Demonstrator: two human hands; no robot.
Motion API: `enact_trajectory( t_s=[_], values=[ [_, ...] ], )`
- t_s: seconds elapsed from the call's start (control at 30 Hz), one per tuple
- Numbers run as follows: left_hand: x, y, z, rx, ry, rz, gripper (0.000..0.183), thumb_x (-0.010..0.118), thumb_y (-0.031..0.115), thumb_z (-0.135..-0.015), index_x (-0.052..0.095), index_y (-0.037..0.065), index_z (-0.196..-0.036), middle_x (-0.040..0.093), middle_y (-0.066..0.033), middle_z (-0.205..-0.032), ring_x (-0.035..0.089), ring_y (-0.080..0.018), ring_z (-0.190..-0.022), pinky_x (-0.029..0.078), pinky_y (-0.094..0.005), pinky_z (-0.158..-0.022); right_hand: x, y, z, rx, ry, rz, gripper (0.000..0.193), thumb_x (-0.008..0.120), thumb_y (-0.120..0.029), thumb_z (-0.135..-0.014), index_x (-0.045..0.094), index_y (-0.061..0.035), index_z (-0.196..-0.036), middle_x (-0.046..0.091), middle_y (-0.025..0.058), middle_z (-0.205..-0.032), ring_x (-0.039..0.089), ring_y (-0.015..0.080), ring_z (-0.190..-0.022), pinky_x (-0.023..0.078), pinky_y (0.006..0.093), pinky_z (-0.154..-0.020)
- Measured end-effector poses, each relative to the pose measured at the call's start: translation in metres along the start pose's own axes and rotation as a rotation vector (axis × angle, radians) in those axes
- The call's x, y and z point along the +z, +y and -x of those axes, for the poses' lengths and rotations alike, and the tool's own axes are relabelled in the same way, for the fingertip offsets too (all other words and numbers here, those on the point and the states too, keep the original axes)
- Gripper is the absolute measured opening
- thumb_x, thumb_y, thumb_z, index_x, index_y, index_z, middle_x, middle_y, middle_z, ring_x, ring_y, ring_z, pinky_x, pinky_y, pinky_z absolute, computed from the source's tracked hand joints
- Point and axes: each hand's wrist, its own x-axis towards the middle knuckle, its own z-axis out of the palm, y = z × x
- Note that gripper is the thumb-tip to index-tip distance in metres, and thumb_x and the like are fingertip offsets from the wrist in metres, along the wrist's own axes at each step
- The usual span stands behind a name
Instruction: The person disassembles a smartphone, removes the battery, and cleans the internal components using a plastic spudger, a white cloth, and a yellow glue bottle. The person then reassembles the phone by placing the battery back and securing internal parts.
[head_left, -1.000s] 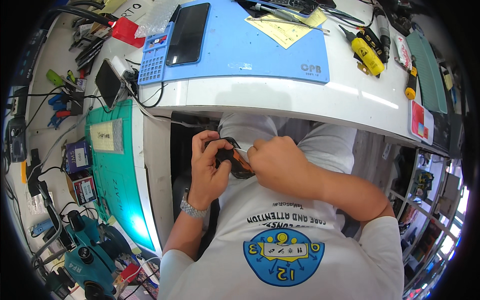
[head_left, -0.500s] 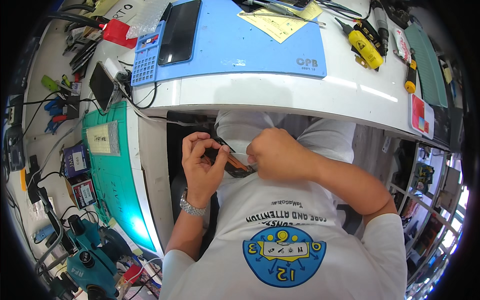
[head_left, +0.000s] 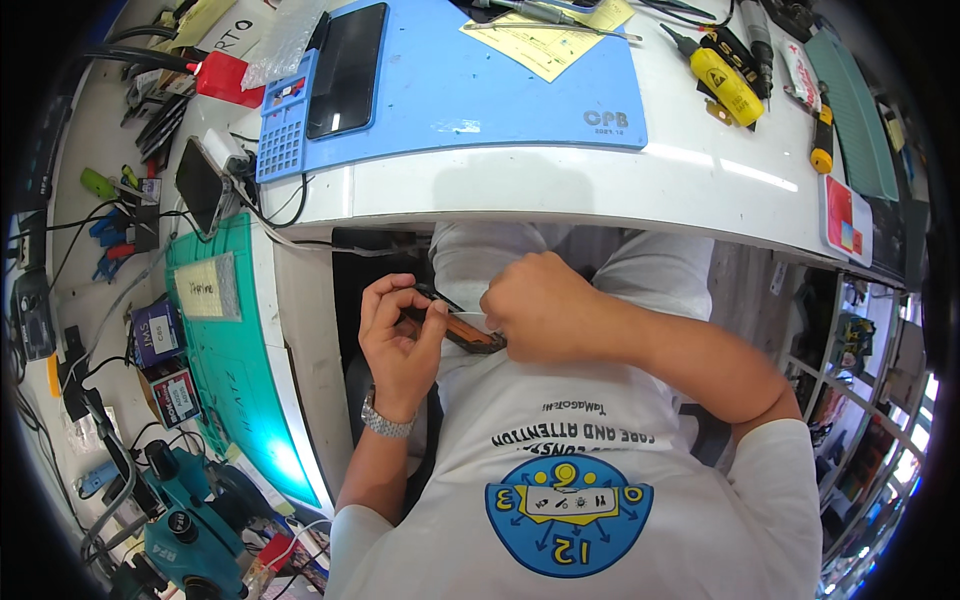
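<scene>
Above my lap, my left hand (head_left: 398, 335) grips a flat phone-sized device (head_left: 474, 335) by its left end, thumb against fingers. The device is tilted, with a dark rim and an orange-copper face. My right hand (head_left: 540, 308) is closed at its other end, the back of the hand turned up. A thin pale sheet or edge (head_left: 470, 319) shows between the device and the right fingers. Whatever the right fingertips pinch is hidden beneath the hand.
The white desk edge (head_left: 560, 205) runs just beyond my hands. On it lie a blue work mat (head_left: 470, 95), a dark phone (head_left: 347, 70) and a yellow bottle (head_left: 724, 86). To the left are a lit green mat (head_left: 222, 350) and a teal microscope (head_left: 190, 535).
My right hand has shifted slightly left along the device, toward my left hand. The view has moved a little, and both hands keep their closed grip.
</scene>
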Motion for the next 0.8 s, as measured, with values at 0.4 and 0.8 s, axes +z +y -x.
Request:
enact_trajectory(
  t_s=[0.4, 0.8],
  values=[
    [-0.003, -0.003, 0.005, -0.005, 0.023, 0.106, 0.018, 0.079, -0.009, -0.092, 0.065, -0.001, -0.100, 0.065, -0.0136, -0.136, 0.067, -0.0107, -0.103, 0.062, -0.0244, -0.079, -0.001, 0.013, 0.000, 0.047, 0.014, -0.073, 0.018, 0.077, -0.006, -0.072, 0.084, -0.0059, -0.089, 0.080, 0.0155, -0.087, 0.077, 0.0388, -0.079, 0.061, 0.0521, -0.073],
    [-0.010, -0.007, 0.008, -0.010, 0.026, 0.148, 0.018, 0.076, -0.012, -0.093, 0.064, -0.001, -0.100, 0.064, -0.0178, -0.141, 0.069, -0.0105, -0.097, 0.063, -0.0269, -0.080, 0.013, -0.046, 0.035, -0.010, 0.258, 0.109, 0.017, 0.072, -0.011, -0.081, 0.072, 0.0037, -0.089, 0.070, 0.0161, -0.079, 0.075, 0.0302, -0.064, 0.058, 0.0439, -0.051]
  ],
)
